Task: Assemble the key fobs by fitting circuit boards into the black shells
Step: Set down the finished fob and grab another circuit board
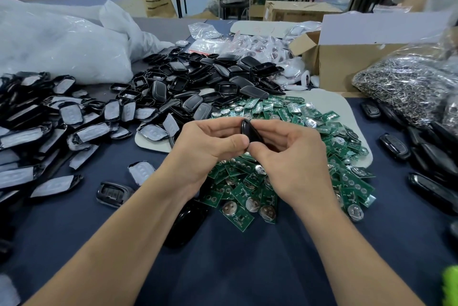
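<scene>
Black shell (250,133), glossy, rounded, seen edge-on, stands almost upright between our two hands, held above the near edge of the heap of green circuit boards (347,182). We cannot tell from this angle whether a board sits inside it.

Left hand (205,149): fingers curled over the shell's top from the far side, thumb lying across its near face. It pinches the shell.

Right hand (290,157): fingers bent round the shell's right side, thumb tip meeting the left thumb at the lower edge. It grips the shell too.

Both forearms reach in from the bottom of the view over the dark blue table cover (223,268).

Round about: a pile of empty black shells (198,78) behind the boards; grey-faced button pads (49,120) spread to the left; closed black fobs (394,144) to the right, beside a bag of metal rings (409,87) and a cardboard box (347,63).
</scene>
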The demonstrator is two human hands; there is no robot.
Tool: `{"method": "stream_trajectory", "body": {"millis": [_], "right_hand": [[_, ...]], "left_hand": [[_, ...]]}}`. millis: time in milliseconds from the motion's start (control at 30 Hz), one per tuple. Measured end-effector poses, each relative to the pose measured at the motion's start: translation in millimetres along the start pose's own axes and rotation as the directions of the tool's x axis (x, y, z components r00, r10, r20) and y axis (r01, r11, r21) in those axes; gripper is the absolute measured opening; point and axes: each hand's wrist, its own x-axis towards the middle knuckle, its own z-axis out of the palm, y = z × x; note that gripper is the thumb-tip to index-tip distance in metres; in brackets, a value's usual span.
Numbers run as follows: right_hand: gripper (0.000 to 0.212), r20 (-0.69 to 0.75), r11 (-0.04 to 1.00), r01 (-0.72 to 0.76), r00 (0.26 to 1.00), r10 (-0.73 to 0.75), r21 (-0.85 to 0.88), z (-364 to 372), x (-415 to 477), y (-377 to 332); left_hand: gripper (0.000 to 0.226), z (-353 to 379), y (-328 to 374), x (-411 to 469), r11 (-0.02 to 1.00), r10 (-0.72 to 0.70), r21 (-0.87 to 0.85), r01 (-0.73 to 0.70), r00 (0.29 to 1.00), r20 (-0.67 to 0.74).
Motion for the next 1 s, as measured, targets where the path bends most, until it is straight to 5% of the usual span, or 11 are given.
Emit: {"method": "stream_trajectory", "body": {"millis": [367,667,1000], "right_hand": [[0.040,0.037,0.999,0.007,0.999,-0.008,0.040,-2.2,1.8,-3.2],[0.041,0.036,0.998,0.045,0.998,-0.047,0.034,-0.6,1.9,-3.7],[0.047,0.018,0.917,0.153,0.987,-0.158,-0.368,14.1,-13.0,-10.9]], "left_hand": [[0.029,6.2,5.7,-5.0,0.990,0.142,-0.006,-0.143,0.989,-0.027],[0.035,5.6,5.9,-6.4,0.979,0.199,0.049,-0.196,0.977,-0.073],[0.023,8.9,7.6,-5.6,0.986,0.115,0.147,-0.084,0.969,-0.218]]}}
